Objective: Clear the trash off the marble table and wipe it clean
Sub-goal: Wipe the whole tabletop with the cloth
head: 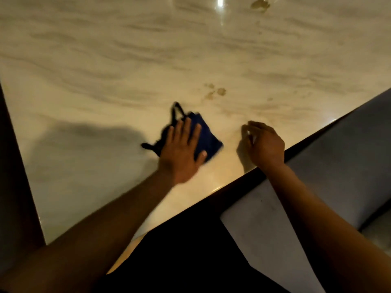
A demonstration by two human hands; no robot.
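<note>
A dark blue cloth [208,136] with black straps lies on the marble table [127,60] near its front edge. My left hand [182,151] presses flat on the cloth with straight, spread fingers. My right hand [264,142] rests on the table to the right of the cloth, fingers loosely curled with nothing visible in them. Brown stains [215,92] mark the marble just beyond the hands, and another brown stain [260,4] sits at the far top right.
The table's dark front edge [211,197] runs diagonally from lower left to upper right. A grey upholstered seat [349,155] stands below it on the right. The table's left edge [21,166] borders dark floor.
</note>
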